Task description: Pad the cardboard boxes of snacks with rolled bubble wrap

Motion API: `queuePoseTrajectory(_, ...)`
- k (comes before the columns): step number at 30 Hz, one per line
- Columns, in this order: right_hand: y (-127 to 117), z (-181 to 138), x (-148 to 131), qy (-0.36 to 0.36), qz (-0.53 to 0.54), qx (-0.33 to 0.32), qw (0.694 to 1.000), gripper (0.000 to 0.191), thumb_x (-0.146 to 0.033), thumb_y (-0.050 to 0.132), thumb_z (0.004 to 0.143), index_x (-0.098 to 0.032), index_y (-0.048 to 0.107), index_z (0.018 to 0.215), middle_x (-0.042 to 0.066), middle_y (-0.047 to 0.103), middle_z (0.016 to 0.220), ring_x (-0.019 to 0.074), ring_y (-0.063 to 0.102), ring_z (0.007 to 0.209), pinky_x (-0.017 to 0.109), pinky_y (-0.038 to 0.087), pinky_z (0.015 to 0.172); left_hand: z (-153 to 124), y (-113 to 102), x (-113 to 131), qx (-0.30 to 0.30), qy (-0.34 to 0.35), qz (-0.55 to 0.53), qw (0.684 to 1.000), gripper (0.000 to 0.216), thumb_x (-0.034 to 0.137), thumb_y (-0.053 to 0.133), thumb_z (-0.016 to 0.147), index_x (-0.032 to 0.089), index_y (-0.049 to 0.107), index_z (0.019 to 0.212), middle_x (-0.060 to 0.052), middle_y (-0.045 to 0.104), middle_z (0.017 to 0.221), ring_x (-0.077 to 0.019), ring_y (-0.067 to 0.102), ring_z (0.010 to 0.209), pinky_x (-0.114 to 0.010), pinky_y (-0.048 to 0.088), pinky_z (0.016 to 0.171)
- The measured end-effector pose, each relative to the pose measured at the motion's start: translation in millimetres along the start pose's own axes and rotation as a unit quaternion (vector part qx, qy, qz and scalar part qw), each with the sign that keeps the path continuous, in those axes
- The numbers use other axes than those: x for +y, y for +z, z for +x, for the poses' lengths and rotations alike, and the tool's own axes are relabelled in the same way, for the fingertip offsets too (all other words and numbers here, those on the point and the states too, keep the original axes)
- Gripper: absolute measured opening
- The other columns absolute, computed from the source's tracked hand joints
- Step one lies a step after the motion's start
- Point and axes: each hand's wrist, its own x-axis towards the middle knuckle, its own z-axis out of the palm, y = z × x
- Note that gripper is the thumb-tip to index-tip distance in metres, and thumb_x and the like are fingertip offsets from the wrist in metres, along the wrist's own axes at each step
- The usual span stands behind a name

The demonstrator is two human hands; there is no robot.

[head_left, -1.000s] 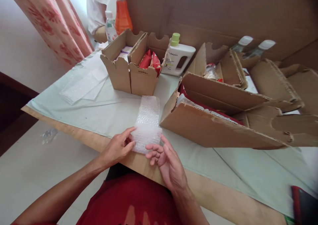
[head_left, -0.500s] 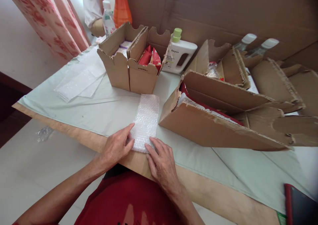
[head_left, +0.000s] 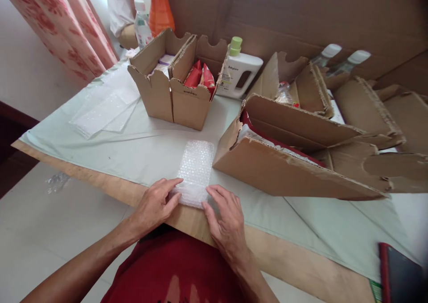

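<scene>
A piece of clear bubble wrap (head_left: 196, 162) lies flat on the cloth at the table's front edge. Its near end is folded over into a thicker band, and whether anything is inside cannot be made out. At the left end of this band, my left hand (head_left: 158, 199) holds the wrap's edge, index finger above and thumb nearer me. My right hand (head_left: 227, 214) holds the opposite end, thumb and index finger against the fold. Both hands rest low, close to the wooden edge.
Two cardboard bins (head_left: 189, 107) stand behind the wrap. A larger cardboard box (head_left: 287, 165) is close on the right. More bubble wrap sheets (head_left: 100, 111) lie at left. Behind are a white detergent bottle (head_left: 239, 73) and an orange bottle (head_left: 161, 11). A red-edged phone (head_left: 401, 274) lies at lower right.
The bubble wrap is shorter now, its far end closer to me and its near end folded into a band. My right hand has shifted slightly right, to the wrap's side.
</scene>
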Motion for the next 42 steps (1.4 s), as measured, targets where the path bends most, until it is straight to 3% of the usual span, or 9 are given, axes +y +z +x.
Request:
queuePoseTrajectory(8,12,-5,4,-0.058,-0.024,-0.068,0.996,0.025,-0.014,0.055,0.097,-0.019,0.064,0.121,0.009,0.075,0.116,0.0298,0.063,0.116,0.046,0.046,0.094,-2,0,-2,0.04,0.12,0.076,0.989,0.038,0.025,0.064,0.093,0.015,0.059,0.13,-0.017,0.062,0.129,-0.0312,0.058,0.119,-0.048,0.049,0.101)
queuePoseTrajectory(13,3,-1,1,0.003,0.059,-0.103,0.993,0.021,-0.019,0.053,0.101,-0.022,0.064,0.118,0.006,0.076,0.103,0.0234,0.068,0.1,0.04,0.051,0.088,-9,-9,1,-0.019,0.137,0.011,0.99,0.038,0.014,0.057,0.096,0.018,0.055,0.134,-0.009,0.071,0.11,-0.0251,0.062,0.107,-0.043,0.05,0.096)
queuePoseTrajectory(17,2,-3,3,-0.005,-0.008,-0.047,0.999,0.029,-0.024,0.055,0.101,-0.019,0.059,0.129,0.012,0.071,0.123,0.0279,0.063,0.114,0.044,0.048,0.093,7,1,-4,0.011,0.09,0.04,0.995,0.034,0.019,0.057,0.097,0.014,0.058,0.13,-0.01,0.071,0.1,-0.025,0.064,0.091,-0.043,0.054,0.084)
queuePoseTrajectory(21,9,-2,7,-0.056,-0.051,-0.084,0.994,0.034,-0.019,0.057,0.097,-0.018,0.059,0.131,0.012,0.068,0.129,0.0311,0.059,0.121,0.046,0.045,0.097,14,7,-8,0.056,0.109,0.089,0.988,0.032,0.02,0.058,0.096,0.013,0.061,0.127,-0.017,0.066,0.118,-0.0302,0.061,0.108,-0.048,0.052,0.092)
queuePoseTrajectory(25,9,2,7,-0.047,-0.012,-0.087,0.995,0.03,-0.013,0.053,0.097,-0.018,0.061,0.126,0.01,0.074,0.115,0.0276,0.065,0.109,0.044,0.047,0.092,0,-3,-4,0.006,0.156,0.05,0.986,0.04,0.02,0.063,0.094,0.016,0.057,0.133,-0.015,0.064,0.126,-0.0301,0.056,0.12,-0.049,0.046,0.103)
queuePoseTrajectory(28,2,3,6,-0.005,0.055,-0.121,0.991,0.029,-0.019,0.053,0.1,-0.022,0.06,0.128,0.007,0.075,0.107,0.0229,0.067,0.097,0.04,0.05,0.089,-6,-10,-1,-0.03,0.131,-0.014,0.991,0.042,0.016,0.059,0.095,0.019,0.053,0.137,-0.009,0.07,0.113,-0.0245,0.061,0.108,-0.043,0.049,0.098)
queuePoseTrajectory(31,-2,0,4,0.009,0.029,-0.094,0.995,0.03,-0.023,0.053,0.101,-0.021,0.058,0.131,0.011,0.071,0.12,0.025,0.066,0.106,0.041,0.05,0.09,2,-6,-2,-0.023,0.099,0.003,0.995,0.035,0.021,0.057,0.097,0.017,0.058,0.132,-0.008,0.072,0.1,-0.0238,0.063,0.094,-0.042,0.053,0.088)
queuePoseTrajectory(37,8,0,6,-0.051,-0.047,-0.109,0.992,0.034,-0.019,0.058,0.095,-0.019,0.061,0.129,0.014,0.066,0.132,0.0311,0.06,0.119,0.047,0.048,0.095,23,6,-3,0.043,0.062,0.101,0.992,0.029,0.026,0.053,0.098,0.015,0.066,0.122,-0.014,0.069,0.11,-0.0295,0.063,0.101,-0.049,0.054,0.09)
queuePoseTrajectory(42,19,11,15,0.012,0.008,-0.076,0.997,0.029,-0.02,0.054,0.098,-0.022,0.065,0.125,0.01,0.075,0.115,0.0271,0.065,0.112,0.045,0.051,0.094,-1,-8,6,0.09,-0.081,-0.09,0.988,0.033,0.036,0.058,0.097,0.018,0.064,0.123,-0.011,0.068,0.108,-0.0248,0.065,0.101,-0.043,0.056,0.088)
